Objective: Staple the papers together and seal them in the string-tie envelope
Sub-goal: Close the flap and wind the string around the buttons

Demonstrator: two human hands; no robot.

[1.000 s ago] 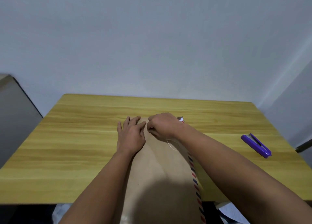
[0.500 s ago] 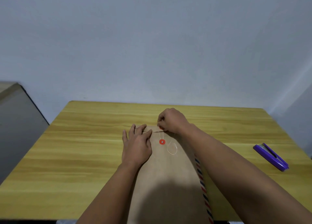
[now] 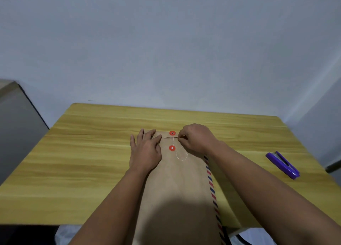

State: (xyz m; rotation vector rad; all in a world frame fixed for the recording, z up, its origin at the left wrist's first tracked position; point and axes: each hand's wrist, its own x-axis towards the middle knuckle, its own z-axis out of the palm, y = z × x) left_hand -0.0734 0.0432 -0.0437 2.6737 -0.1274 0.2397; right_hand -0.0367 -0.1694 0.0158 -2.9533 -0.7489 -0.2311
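A brown string-tie envelope [image 3: 177, 185] with a red and blue striped right edge lies lengthwise on the wooden table [image 3: 83, 163], flap folded down at its far end. Two red discs show, one on the flap [image 3: 172, 133] and one below it [image 3: 172, 148], with thin white string [image 3: 181, 155] running between them and looping to the right. My left hand [image 3: 145, 150] presses flat on the envelope's upper left. My right hand [image 3: 198, 138] pinches the string just right of the discs. The papers are hidden from view.
A purple stapler [image 3: 283, 165] lies on the table's right side, apart from the envelope. A grey cabinet [image 3: 16, 126] stands beyond the table's left edge. A pale wall rises behind the table.
My right hand has moved off the discs to the right, uncovering both red discs and the string between them. My left hand has stayed pressed on the envelope.
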